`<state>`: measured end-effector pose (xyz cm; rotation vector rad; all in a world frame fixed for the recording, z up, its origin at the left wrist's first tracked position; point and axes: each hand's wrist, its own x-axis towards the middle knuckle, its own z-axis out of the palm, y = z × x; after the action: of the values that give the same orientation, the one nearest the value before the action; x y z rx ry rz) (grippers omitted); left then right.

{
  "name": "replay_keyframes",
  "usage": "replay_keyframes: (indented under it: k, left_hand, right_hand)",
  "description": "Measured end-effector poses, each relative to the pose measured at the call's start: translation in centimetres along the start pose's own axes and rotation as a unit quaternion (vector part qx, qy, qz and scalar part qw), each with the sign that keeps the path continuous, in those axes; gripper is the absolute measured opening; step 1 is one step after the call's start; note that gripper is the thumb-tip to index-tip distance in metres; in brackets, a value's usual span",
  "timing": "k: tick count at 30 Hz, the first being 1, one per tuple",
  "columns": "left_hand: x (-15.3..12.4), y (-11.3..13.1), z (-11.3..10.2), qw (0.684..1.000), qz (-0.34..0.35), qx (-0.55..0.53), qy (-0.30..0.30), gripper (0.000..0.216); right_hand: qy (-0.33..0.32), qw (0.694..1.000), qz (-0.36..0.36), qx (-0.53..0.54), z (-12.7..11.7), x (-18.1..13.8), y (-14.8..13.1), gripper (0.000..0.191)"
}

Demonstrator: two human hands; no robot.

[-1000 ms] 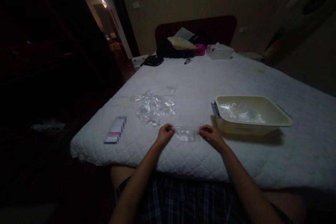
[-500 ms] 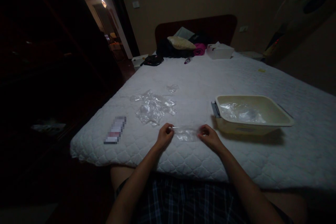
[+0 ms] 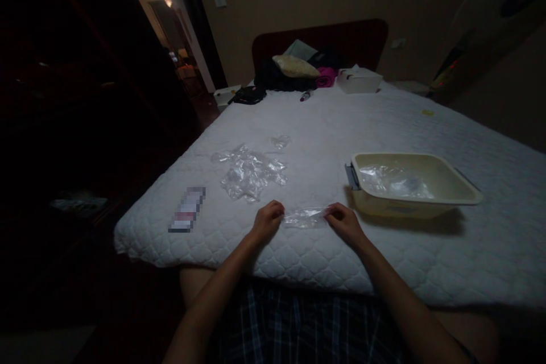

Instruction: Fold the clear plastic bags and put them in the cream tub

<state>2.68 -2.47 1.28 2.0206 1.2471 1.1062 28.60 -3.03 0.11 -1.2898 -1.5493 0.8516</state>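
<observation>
From my head view, a strip of clear plastic (image 3: 305,219) lies low over the near side of the white bed (image 3: 324,270), straight ahead of me at twelve o'clock. My left hand (image 3: 269,219) is at its nine o'clock end and my right hand (image 3: 343,223) at its three o'clock end, fingertips drawn in narrow on each, thumb against forefinger, the strip stretched between. I judge it next to weightless, limp and slick, likely to crease, cling or tear if tugged hard; the outer corners look the best hold, with a light, even pinch. From the strip, a crumpled heap of clear plastic (image 3: 251,175) sits at ten o'clock, and a cream tub (image 3: 409,207) between two and three, with more clear wrapping (image 3: 390,180) inside, probably just as flimsy.
</observation>
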Motion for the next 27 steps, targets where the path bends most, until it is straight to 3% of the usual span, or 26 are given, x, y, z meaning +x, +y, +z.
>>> replay_keyframes:
  k: [4, 12, 17, 20, 25, 27]
  left_hand:
    - [-0.3, -0.5, -1.0, 0.999, 0.023, 0.018, -0.038, 0.022]
    - [-1.8, 0.2, -1.8, 0.996, 0.017, 0.032, -0.083, 0.017]
    - [-2.1, 0.8, -0.7, 0.997, 0.025, 0.066, -0.031, 0.012]
    - [-2.1, 0.9, -0.1, 0.993, 0.038, 0.105, -0.024, 0.011]
    - [-2.2, 0.8, 0.1, 0.986, 0.060, 0.153, -0.038, 0.011]
    - [-2.3, 0.7, 0.2, 0.984, 0.069, 0.163, -0.035, 0.015]
  right_hand:
    - [-0.011, 0.999, -0.029, -0.025, -0.3, -0.1, 0.1, 0.010]
    - [-0.043, 0.999, 0.002, 0.006, -0.6, -0.6, -0.3, 0.019]
    - [-0.055, 0.998, -0.027, 0.005, -0.9, -1.1, -0.1, 0.026]
    - [-0.022, 0.998, -0.056, -0.015, -1.4, -1.1, 0.2, 0.026]
    - [0.127, 0.976, -0.091, -0.148, -0.8, -1.5, -2.3, 0.024]
    - [0.088, 0.958, -0.143, -0.231, 0.4, -1.9, -4.2, 0.021]
